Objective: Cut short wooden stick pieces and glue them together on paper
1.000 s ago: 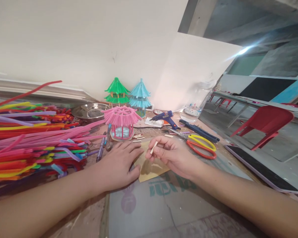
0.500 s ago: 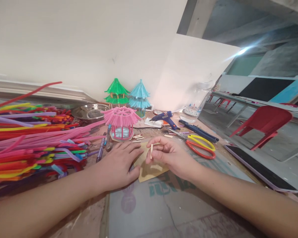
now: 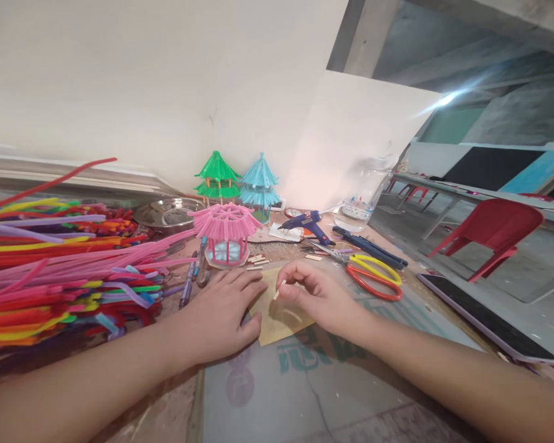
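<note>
The right hand pinches a short wooden stick at its fingertips, just above a tan cardboard piece that the left hand presses flat, palm down and fingers spread. A pale mark on the card may be a stick already laid, though it is too blurred to tell. More cut sticks wait beside the finished pink pavilion. The worn table also carries pipe cleaners, scissors and a glue gun before a white wall.
</note>
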Available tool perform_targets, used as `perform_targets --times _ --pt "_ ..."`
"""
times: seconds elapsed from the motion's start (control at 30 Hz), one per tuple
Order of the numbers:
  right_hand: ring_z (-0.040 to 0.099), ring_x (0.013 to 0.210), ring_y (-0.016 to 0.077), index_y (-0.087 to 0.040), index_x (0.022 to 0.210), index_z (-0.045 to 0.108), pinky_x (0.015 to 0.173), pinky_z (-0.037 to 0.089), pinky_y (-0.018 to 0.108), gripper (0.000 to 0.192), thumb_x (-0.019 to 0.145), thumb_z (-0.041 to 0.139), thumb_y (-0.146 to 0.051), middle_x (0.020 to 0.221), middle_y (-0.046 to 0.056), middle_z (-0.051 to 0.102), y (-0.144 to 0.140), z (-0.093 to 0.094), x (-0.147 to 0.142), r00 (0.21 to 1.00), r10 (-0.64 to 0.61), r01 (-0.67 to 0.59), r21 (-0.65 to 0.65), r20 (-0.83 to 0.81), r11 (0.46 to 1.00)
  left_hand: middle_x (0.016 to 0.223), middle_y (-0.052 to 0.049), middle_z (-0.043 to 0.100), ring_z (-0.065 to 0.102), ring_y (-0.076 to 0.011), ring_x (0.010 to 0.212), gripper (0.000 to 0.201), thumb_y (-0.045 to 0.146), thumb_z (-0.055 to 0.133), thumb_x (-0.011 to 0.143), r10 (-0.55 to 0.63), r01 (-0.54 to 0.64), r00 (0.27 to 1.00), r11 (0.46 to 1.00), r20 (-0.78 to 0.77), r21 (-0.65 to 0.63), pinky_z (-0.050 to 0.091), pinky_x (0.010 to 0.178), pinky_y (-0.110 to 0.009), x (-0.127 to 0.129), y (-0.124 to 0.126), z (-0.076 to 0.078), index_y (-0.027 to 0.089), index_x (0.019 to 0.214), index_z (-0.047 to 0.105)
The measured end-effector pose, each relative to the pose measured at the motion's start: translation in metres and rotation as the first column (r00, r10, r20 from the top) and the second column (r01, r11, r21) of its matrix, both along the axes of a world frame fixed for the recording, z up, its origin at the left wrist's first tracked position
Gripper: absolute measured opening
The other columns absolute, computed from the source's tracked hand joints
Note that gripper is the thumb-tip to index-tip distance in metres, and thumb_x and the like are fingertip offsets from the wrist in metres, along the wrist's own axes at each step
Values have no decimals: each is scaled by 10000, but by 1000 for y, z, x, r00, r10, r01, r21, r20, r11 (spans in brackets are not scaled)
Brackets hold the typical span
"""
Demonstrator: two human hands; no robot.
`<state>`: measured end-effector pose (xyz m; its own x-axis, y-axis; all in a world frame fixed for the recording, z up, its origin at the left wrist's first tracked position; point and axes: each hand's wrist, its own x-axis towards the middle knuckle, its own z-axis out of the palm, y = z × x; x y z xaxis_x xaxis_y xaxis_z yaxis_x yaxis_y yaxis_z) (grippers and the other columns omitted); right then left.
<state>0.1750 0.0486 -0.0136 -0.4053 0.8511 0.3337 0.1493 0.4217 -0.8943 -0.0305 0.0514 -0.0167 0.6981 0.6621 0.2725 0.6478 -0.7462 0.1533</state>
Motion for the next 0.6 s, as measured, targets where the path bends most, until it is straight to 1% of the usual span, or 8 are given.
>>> perform_targets --times 0.07,0.13,0.2,0.3,0.37,0.53,0.6 --pt "584 738 149 -204 799 583 696 460 269 49 846 590 -215 765 -2 640 1 -1 1 982 -63 45 103 177 994 1341 -133 590 504 -322 1259 453 247 505 840 4 -4 1000 1000 -8 -2 390 1079 -547 0 0 0 161 1280 576" --pt "588 745 156 -201 796 589 697 463 276 87 849 545 -149 782 8 652 2 -3 2 950 -77 31 155 303 987 1341 -131 591 506 -318 1259 450 241 509 834 0 0 1000 1000 -7 -1 392 1077 -543 0 0 0 168 1273 580" --pt "589 751 162 -195 807 593 704 463 283 112 859 530 -118 794 19 655 2 -4 2 919 -80 -17 241 387 970 1332 -128 596 508 -319 1255 428 236 511 832 -1 1 1000 1000 3 3 397 1071 -546 0 -1 0 174 1248 595" --pt "575 787 176 -181 821 587 734 453 294 124 865 532 -78 805 39 640 1 -4 2 880 -121 -89 410 460 908 1324 -127 596 506 -318 1258 419 227 512 834 3 -3 1000 1000 -1 -2 391 1079 -538 0 -1 0 166 1240 599" --pt "557 801 183 -176 818 575 744 446 299 132 869 532 -62 799 44 624 0 -3 1 857 -158 -113 477 491 872 1325 -128 594 502 -315 1263 427 230 515 837 4 -4 1000 1000 -6 -6 386 1084 -533 0 -2 1 162 1252 591" --pt "517 794 200 -180 780 537 748 435 323 157 902 506 -86 770 50 594 -1 -4 -5 803 -199 -188 556 562 810 1329 -126 589 494 -312 1263 399 248 504 852 -7 7 1000 1000 -7 -1 390 1071 -537 0 -1 1 166 1233 588" --pt "508 784 201 -181 776 526 741 428 325 158 894 508 -78 761 48 584 0 -5 -5 786 -217 -197 569 578 799 1316 -130 596 497 -313 1259 397 250 500 855 -10 10 1000 1000 -17 4 391 1069 -534 0 -1 0 157 1230 590"
